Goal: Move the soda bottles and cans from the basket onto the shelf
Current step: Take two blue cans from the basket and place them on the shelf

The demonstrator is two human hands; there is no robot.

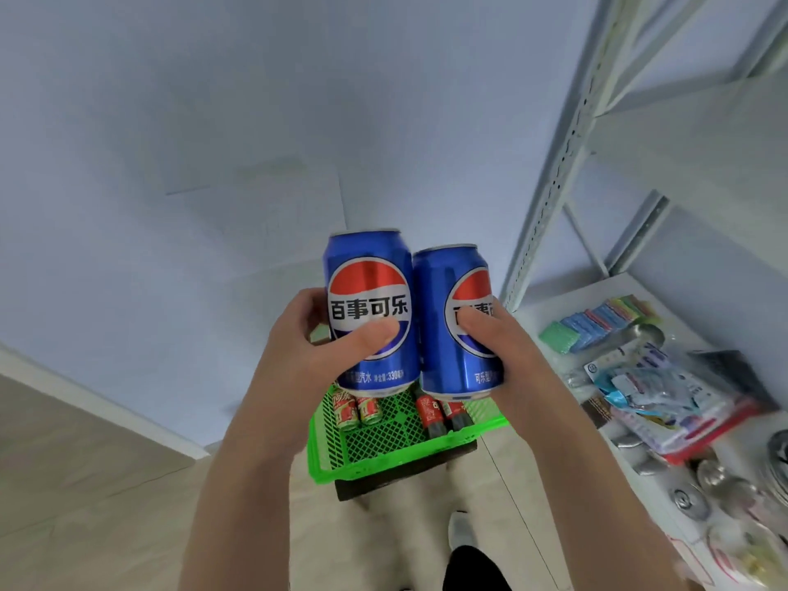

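Holds up two blue cola cans side by side, upright, before a pale blue wall. Grips the left can (369, 275) in the left hand (307, 351), thumb curled across the front of the logo, other fingers wrapped round the far side and mostly out of sight. Clasps the right can (439, 300) in the right hand (503, 356) in the same way, thumb pressed on the label, palm against the can's right flank. Shows the two cans close together, sides touching or just apart; too close to tell which.

Looks down past the cans into a green mesh basket (383, 464) directly below the hands, resting on a dark stand (405, 477). Finds two red cans (356, 409) in the basket's left part and two dark bottles with red labels (439, 413) towards its right, both pairs partly hidden behind the blue cans.

Takes in, at right, a white metal shelf (550, 202), its lower board crowded with coloured sponges (597, 324), plastic packets (656, 386) and round metal pieces (720, 475). Catches a grey shoe (460, 531) on the pale floor, just this side of the stand.
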